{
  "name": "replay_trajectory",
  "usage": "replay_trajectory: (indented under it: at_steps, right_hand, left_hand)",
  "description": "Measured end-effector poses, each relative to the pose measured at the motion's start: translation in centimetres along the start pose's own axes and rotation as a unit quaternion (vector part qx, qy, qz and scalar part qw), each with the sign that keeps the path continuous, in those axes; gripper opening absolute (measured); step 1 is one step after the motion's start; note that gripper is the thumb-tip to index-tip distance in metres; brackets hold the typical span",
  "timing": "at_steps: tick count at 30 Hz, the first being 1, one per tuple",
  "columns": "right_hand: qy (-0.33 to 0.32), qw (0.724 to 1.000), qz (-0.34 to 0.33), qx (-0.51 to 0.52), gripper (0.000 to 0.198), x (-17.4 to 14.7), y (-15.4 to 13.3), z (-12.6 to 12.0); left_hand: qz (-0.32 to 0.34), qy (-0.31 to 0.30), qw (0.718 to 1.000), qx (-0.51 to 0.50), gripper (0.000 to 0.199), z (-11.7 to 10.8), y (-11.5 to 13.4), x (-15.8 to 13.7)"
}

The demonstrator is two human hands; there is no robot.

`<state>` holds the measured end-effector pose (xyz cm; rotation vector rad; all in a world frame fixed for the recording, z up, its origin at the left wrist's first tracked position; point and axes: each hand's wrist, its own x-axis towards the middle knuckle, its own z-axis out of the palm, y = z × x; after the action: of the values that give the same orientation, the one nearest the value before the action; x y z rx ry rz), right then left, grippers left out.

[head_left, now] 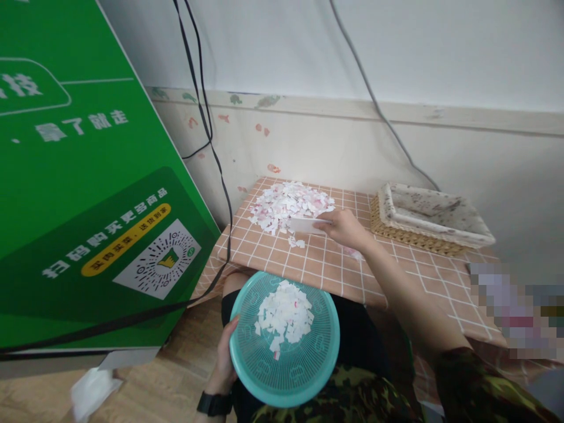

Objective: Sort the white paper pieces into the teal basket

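Observation:
My left hand [225, 358] grips the left rim of a round turquoise plastic colander [304, 376], held over my lap below the table edge. Torn white paper scraps [286, 314], a few with pink marks, lie in the colander. A larger heap of paper scraps [293, 200] covers the far left of the table. My right hand [346, 228] pinches a flat white card-like piece [308, 225], its long edge against the near side of the heap. Some loose scraps lie on the cloth just in front of the card.
A checked brown cloth covers the table [264, 252]. A lined wicker basket [432, 217] stands at the right against the wall. Black cables [202, 88] hang at the left beside a green cabinet [88, 176]. A white crumpled item [94, 390] lies on the wooden floor.

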<state>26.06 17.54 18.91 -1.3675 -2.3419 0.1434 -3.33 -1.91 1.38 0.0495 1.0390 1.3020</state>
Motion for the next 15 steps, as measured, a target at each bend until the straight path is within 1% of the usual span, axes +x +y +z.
replay_trajectory:
  at_steps: [4,7,11,15]
  right_hand:
    - [-0.033,0.999,-0.013,0.003,0.017,-0.2,0.3,-0.7]
    - [-0.022,1.0,-0.015,0.007,0.018,-0.1,0.5,-0.9]
    - [-0.014,1.0,-0.012,-0.013,0.019,0.6,0.2,0.2]
    - [-0.018,0.998,-0.026,-0.047,0.019,1.3,0.0,1.2]
  left_hand:
    - [-0.005,-0.002,1.0,-0.004,0.02,0.1,0.1,-0.1]
    - [-0.004,-0.003,1.0,-0.002,0.018,0.2,0.1,-0.1]
    - [0.008,0.0,1.0,0.007,0.019,0.1,0.0,0.0]
    - [0.007,-0.011,1.0,0.01,0.019,0.0,0.0,0.0]
